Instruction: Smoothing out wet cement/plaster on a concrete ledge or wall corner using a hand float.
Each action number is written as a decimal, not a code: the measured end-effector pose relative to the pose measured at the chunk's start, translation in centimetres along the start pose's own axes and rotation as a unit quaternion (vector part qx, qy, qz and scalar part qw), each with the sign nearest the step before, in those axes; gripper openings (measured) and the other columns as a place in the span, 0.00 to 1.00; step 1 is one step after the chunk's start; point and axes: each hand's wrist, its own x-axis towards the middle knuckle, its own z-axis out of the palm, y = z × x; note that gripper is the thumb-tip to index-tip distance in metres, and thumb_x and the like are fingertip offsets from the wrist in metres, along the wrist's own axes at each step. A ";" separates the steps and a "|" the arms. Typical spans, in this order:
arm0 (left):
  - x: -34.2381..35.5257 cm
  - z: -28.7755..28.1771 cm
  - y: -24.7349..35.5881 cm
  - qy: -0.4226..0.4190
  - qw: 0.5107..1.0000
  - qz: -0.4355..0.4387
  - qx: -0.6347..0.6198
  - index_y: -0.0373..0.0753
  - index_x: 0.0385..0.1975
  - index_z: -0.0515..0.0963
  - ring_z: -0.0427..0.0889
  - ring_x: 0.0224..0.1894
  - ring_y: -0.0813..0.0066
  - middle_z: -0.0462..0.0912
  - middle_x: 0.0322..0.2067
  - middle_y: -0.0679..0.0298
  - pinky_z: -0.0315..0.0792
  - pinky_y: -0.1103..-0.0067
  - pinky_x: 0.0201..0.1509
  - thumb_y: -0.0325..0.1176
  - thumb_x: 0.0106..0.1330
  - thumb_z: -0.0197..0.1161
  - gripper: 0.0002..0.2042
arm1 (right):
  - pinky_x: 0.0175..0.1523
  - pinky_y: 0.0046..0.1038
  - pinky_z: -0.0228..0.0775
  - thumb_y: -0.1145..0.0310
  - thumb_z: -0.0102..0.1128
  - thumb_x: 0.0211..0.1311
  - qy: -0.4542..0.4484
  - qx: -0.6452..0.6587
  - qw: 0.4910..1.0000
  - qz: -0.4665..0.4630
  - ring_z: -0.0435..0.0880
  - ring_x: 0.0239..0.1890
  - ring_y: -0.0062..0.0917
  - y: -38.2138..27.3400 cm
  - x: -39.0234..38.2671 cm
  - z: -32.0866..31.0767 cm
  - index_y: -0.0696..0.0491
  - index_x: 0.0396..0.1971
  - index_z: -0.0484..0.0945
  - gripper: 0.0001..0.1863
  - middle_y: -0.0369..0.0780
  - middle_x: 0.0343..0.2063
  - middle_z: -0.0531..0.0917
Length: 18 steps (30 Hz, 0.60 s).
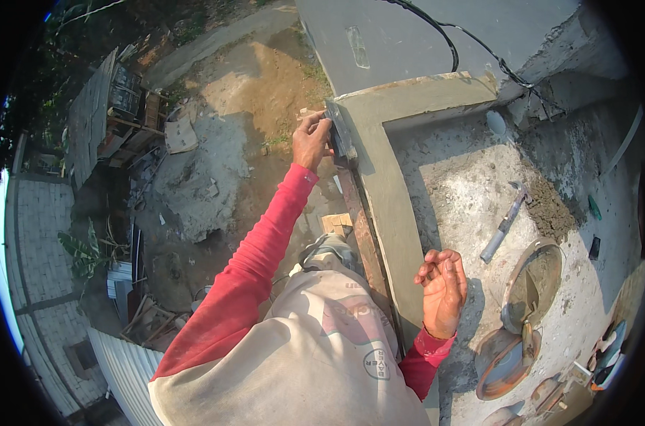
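My left hand (310,142) is closed around a plastering trowel (344,135). The trowel's dark flat blade stands on edge against the outer side of a low wall, near its far corner. Fingers hide most of its handle. The smooth, grey-plastered wall top (390,188) runs from near me to that corner, then turns right. My right hand (442,291) hovers beside the wall's inner edge, palm up, its fingers loosely bent and apart with nothing in them. A wooden batten (360,224) lies along the wall's outer face.
Right of the wall, a claw hammer (503,226) lies on a rough floor by a mortar heap (549,206). A mortar basin (510,298) holds a pointed trowel (530,295); another basin (487,383) stands nearer. Black cables (503,65) hang at the far right. Lower ground (258,99) drops away leftward.
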 end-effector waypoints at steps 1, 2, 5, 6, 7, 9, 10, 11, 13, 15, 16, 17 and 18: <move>-3.2 0.2 -0.5 -0.021 1.000 -0.005 -0.006 0.38 0.64 0.80 0.80 0.32 0.84 0.84 0.40 0.66 0.83 0.81 0.27 0.37 0.75 0.66 0.20 | 0.47 0.30 0.75 0.65 0.55 0.83 0.004 0.000 1.000 0.002 0.81 0.42 0.25 0.1 0.0 -0.1 0.53 0.52 0.74 0.09 0.43 0.48 0.81; -6.9 0.8 -1.2 -0.009 1.000 -0.015 -0.009 0.38 0.64 0.79 0.80 0.32 0.83 0.85 0.44 0.62 0.83 0.80 0.27 0.33 0.75 0.66 0.20 | 0.47 0.30 0.74 0.64 0.55 0.83 0.009 -0.001 1.000 0.005 0.80 0.42 0.25 0.2 0.0 -0.1 0.53 0.52 0.74 0.10 0.42 0.48 0.80; -15.9 1.2 -2.3 -0.054 0.991 -0.123 0.004 0.41 0.64 0.78 0.85 0.44 0.78 0.85 0.51 0.59 0.87 0.77 0.31 0.29 0.74 0.65 0.19 | 0.48 0.31 0.74 0.63 0.55 0.83 0.016 0.000 1.000 0.020 0.79 0.42 0.25 0.6 0.4 0.1 0.53 0.53 0.73 0.10 0.42 0.48 0.79; -15.8 1.0 -2.2 -0.051 0.993 -0.102 0.005 0.41 0.65 0.79 0.85 0.45 0.78 0.86 0.51 0.59 0.87 0.76 0.31 0.30 0.74 0.65 0.19 | 0.48 0.31 0.74 0.63 0.55 0.83 0.012 0.003 1.000 0.026 0.79 0.42 0.24 0.6 0.5 0.1 0.53 0.53 0.73 0.10 0.42 0.48 0.79; -15.5 0.8 -2.0 -0.043 0.993 -0.106 0.013 0.42 0.65 0.79 0.85 0.45 0.78 0.86 0.50 0.60 0.88 0.76 0.32 0.30 0.75 0.65 0.19 | 0.48 0.31 0.74 0.64 0.55 0.83 0.006 -0.001 1.000 0.024 0.80 0.42 0.24 0.6 0.6 0.2 0.53 0.52 0.74 0.10 0.42 0.48 0.80; -10.4 0.2 -1.3 -0.010 0.999 -0.039 -0.003 0.42 0.65 0.79 0.85 0.41 0.80 0.86 0.48 0.62 0.85 0.78 0.30 0.33 0.75 0.65 0.19 | 0.47 0.30 0.75 0.66 0.55 0.83 -0.018 0.005 1.000 0.017 0.81 0.41 0.24 0.5 0.9 0.3 0.53 0.52 0.75 0.08 0.43 0.48 0.82; -7.2 -0.1 -0.9 -0.006 1.000 -0.017 -0.009 0.40 0.64 0.79 0.83 0.38 0.81 0.86 0.46 0.62 0.84 0.79 0.29 0.34 0.75 0.65 0.19 | 0.48 0.30 0.75 0.66 0.55 0.83 -0.017 -0.006 1.000 0.019 0.81 0.41 0.24 0.4 1.0 0.3 0.53 0.52 0.75 0.08 0.43 0.48 0.82; -4.1 -0.3 -0.4 -0.001 1.000 0.009 -0.016 0.39 0.63 0.80 0.82 0.35 0.82 0.86 0.45 0.63 0.82 0.80 0.28 0.35 0.75 0.64 0.19 | 0.48 0.30 0.75 0.66 0.55 0.83 -0.022 -0.012 1.000 0.017 0.81 0.41 0.24 0.3 1.0 0.3 0.53 0.52 0.75 0.08 0.43 0.48 0.82; 0.6 -0.4 0.2 0.000 1.000 0.015 -0.005 0.40 0.62 0.80 0.79 0.37 0.83 0.82 0.43 0.70 0.85 0.79 0.33 0.38 0.76 0.63 0.18 | 0.48 0.30 0.75 0.65 0.55 0.83 -0.023 -0.020 0.999 0.018 0.81 0.42 0.24 0.1 0.8 0.1 0.53 0.52 0.75 0.09 0.43 0.48 0.82; 0.5 -0.2 0.0 0.000 1.000 -0.008 -0.006 0.37 0.61 0.79 0.79 0.33 0.83 0.83 0.41 0.67 0.82 0.80 0.29 0.37 0.74 0.65 0.19 | 0.48 0.30 0.74 0.65 0.55 0.83 -0.021 -0.026 0.999 0.017 0.81 0.42 0.24 0.0 0.5 -0.2 0.54 0.52 0.75 0.09 0.43 0.48 0.82; -0.4 0.1 0.1 -0.015 1.000 0.019 -0.021 0.35 0.60 0.78 0.79 0.31 0.83 0.84 0.40 0.65 0.81 0.80 0.27 0.36 0.73 0.66 0.20 | 0.48 0.30 0.74 0.66 0.55 0.83 -0.015 -0.022 1.000 0.016 0.81 0.42 0.24 0.1 0.3 -0.4 0.54 0.52 0.75 0.09 0.43 0.48 0.82; -2.5 0.5 0.0 -0.014 1.000 -0.014 -0.009 0.36 0.61 0.78 0.79 0.31 0.83 0.84 0.41 0.65 0.81 0.80 0.27 0.36 0.73 0.66 0.20 | 0.48 0.30 0.74 0.66 0.55 0.83 -0.011 -0.019 1.000 0.013 0.81 0.42 0.24 0.1 0.1 -0.6 0.54 0.52 0.75 0.09 0.43 0.48 0.82; -5.8 1.0 -0.6 -0.017 1.000 -0.015 -0.010 0.36 0.61 0.77 0.79 0.31 0.82 0.83 0.41 0.64 0.81 0.80 0.27 0.35 0.72 0.66 0.20 | 0.48 0.30 0.74 0.66 0.55 0.83 -0.021 -0.014 1.000 -0.004 0.81 0.42 0.24 0.3 -0.1 -0.7 0.54 0.52 0.75 0.09 0.43 0.48 0.82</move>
